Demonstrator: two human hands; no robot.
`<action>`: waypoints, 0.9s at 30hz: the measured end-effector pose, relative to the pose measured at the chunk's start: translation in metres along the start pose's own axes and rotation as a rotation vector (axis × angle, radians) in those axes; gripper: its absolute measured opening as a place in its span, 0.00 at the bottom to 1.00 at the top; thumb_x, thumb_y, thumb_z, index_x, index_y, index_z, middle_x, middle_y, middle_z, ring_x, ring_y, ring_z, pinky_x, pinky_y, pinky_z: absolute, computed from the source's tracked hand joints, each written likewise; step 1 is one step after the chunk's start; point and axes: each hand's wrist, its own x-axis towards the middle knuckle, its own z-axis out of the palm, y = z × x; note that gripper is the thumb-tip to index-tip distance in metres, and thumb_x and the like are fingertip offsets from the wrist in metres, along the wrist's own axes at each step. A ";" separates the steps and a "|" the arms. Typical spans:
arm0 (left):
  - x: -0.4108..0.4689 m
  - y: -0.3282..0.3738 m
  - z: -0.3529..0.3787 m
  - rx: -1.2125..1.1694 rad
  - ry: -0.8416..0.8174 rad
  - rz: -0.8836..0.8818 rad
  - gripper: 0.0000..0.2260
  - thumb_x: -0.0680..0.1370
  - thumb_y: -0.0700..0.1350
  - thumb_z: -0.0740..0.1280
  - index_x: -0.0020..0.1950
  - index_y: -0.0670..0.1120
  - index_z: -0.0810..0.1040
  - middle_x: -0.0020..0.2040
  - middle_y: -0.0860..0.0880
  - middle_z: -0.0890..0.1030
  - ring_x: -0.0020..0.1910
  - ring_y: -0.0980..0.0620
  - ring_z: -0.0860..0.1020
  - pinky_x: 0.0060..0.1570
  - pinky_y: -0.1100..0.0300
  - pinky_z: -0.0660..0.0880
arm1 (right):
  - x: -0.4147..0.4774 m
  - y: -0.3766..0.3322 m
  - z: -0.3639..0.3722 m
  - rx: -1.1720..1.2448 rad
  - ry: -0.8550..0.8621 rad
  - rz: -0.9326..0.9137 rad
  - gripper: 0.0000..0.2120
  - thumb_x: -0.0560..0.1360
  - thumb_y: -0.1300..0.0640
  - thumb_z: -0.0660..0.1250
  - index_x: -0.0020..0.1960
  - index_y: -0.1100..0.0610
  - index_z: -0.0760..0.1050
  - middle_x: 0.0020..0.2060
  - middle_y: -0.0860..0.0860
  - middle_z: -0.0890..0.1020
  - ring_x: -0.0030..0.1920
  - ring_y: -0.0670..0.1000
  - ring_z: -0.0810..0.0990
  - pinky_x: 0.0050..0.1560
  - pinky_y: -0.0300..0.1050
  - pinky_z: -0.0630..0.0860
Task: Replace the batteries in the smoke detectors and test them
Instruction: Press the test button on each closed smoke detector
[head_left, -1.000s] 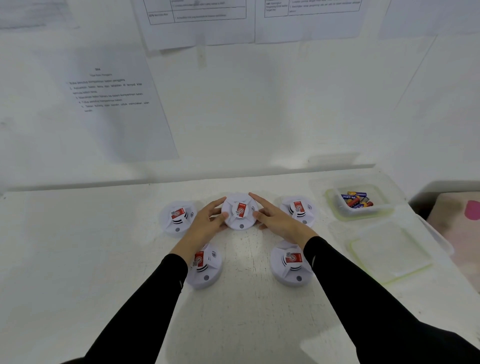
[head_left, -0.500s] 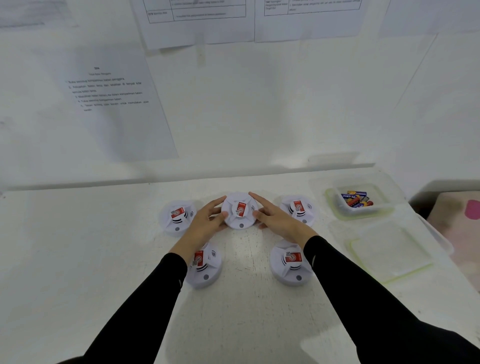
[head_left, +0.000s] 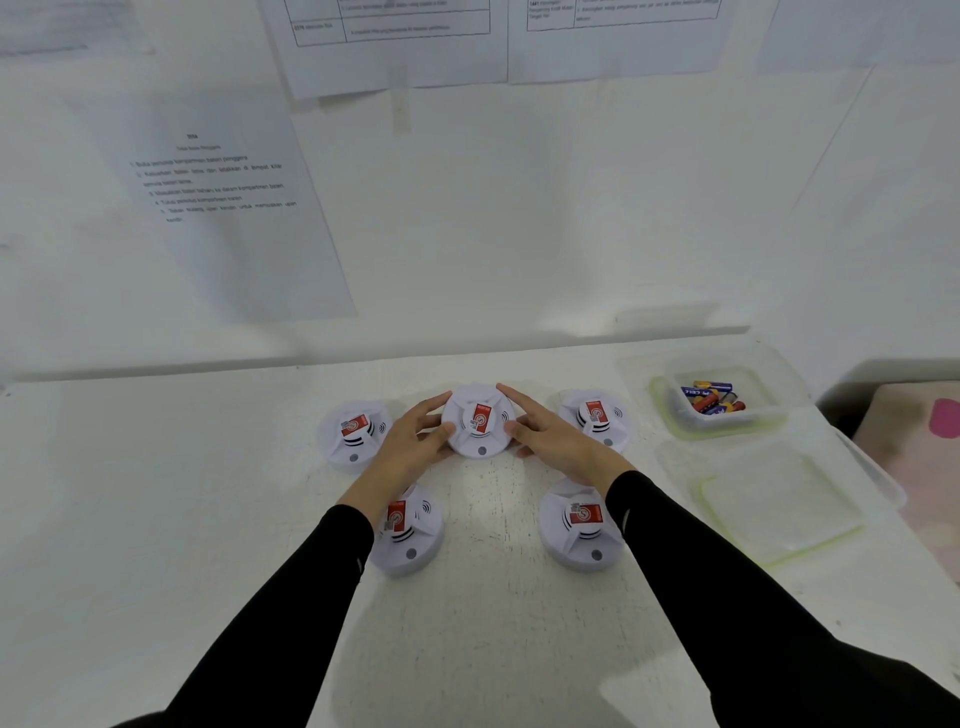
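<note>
Smoke detector (head_left: 478, 422) lies on the tabletop (head_left: 208, 493), centre of the far row; left hand (head_left: 415, 444) and right hand (head_left: 550, 439) clasp its rim on opposite sides; risk: grip slips during twisting, striking neighbouring detectors (head_left: 595, 418)

Five white smoke detectors (head_left: 356, 435) (red labels up), batteries (head_left: 711, 399) heaped far right
</note>
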 end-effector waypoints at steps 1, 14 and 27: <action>0.000 0.000 0.000 0.003 0.002 -0.003 0.19 0.80 0.39 0.66 0.70 0.50 0.72 0.61 0.44 0.79 0.59 0.49 0.79 0.57 0.52 0.80 | 0.000 0.000 0.000 -0.002 0.000 -0.001 0.24 0.83 0.55 0.58 0.75 0.39 0.58 0.57 0.57 0.78 0.50 0.49 0.78 0.60 0.44 0.76; 0.003 0.003 -0.001 0.123 0.003 -0.020 0.18 0.80 0.40 0.66 0.70 0.51 0.73 0.60 0.44 0.80 0.58 0.49 0.80 0.58 0.52 0.79 | 0.003 -0.001 0.004 -0.019 0.043 0.006 0.24 0.83 0.58 0.57 0.76 0.44 0.59 0.44 0.51 0.76 0.45 0.49 0.76 0.57 0.46 0.76; 0.003 0.010 -0.003 0.320 -0.045 -0.106 0.20 0.79 0.40 0.68 0.72 0.44 0.72 0.62 0.43 0.78 0.58 0.47 0.78 0.59 0.52 0.78 | -0.004 -0.015 0.012 -0.163 0.086 0.130 0.22 0.83 0.57 0.55 0.77 0.51 0.59 0.41 0.50 0.73 0.44 0.48 0.72 0.52 0.39 0.70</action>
